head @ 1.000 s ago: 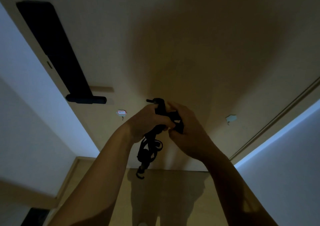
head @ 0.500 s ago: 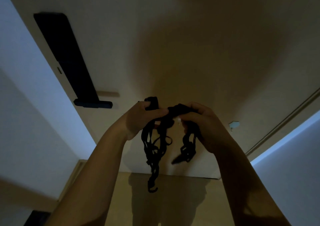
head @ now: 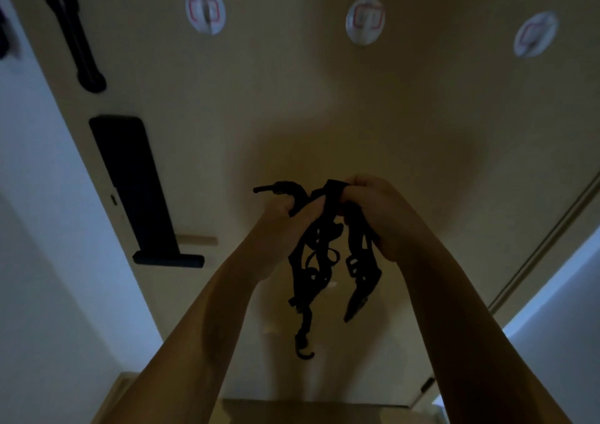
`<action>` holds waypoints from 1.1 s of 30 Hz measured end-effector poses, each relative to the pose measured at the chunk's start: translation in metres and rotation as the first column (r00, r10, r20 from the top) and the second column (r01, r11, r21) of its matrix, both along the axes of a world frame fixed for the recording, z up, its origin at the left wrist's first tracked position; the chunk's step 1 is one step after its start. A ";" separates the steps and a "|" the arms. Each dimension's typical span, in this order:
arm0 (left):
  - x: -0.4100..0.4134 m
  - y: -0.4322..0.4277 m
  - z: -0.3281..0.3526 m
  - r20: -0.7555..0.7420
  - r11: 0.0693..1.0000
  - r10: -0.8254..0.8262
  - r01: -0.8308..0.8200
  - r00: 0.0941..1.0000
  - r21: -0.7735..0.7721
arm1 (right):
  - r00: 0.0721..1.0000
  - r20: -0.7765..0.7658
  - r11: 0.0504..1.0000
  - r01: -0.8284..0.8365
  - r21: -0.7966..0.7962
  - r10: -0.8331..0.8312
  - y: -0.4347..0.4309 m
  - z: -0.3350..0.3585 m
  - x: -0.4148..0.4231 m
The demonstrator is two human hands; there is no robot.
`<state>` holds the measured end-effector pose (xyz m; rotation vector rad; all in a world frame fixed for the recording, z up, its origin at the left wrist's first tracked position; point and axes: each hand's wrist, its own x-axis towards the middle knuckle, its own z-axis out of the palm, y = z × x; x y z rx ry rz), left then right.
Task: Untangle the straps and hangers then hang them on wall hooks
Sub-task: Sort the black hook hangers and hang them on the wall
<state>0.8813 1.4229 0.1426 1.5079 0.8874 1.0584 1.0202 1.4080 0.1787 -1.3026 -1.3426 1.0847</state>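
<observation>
L hand [head: 285, 216] & R hand [head: 376, 216] raised, each grip clamped on top of the black strap tangle [head: 319, 261]. Rest dangles btwn forearms, hook end [head: 305, 354] lowest. Three round wall hooks [head: 365, 21] well above, apart from it.

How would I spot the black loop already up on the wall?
On the cream wall, find the long black rectangular panel at left. Just above it hangs the slim black loop, dark and elongated, unlike the round white hooks beside it.
</observation>
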 end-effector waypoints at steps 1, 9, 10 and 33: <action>0.002 0.003 0.005 0.032 1.000 0.030 -0.030 0.999 -0.008 | 1.000 0.017 1.000 0.004 0.019 -0.005 0.003 0.005 0.001; 0.012 0.030 0.073 0.190 0.977 -0.024 -0.017 0.981 0.213 | 0.989 0.128 0.990 -0.089 0.112 0.075 0.029 0.066 0.003; 0.014 0.032 0.083 0.176 0.974 -0.062 0.021 0.982 0.225 | 0.990 0.099 0.987 -0.114 0.114 0.103 0.031 0.076 0.002; 0.047 0.126 0.343 0.227 0.931 -0.159 0.070 0.961 0.357 | 0.990 0.062 0.789 -0.135 0.599 0.123 0.103 0.307 0.045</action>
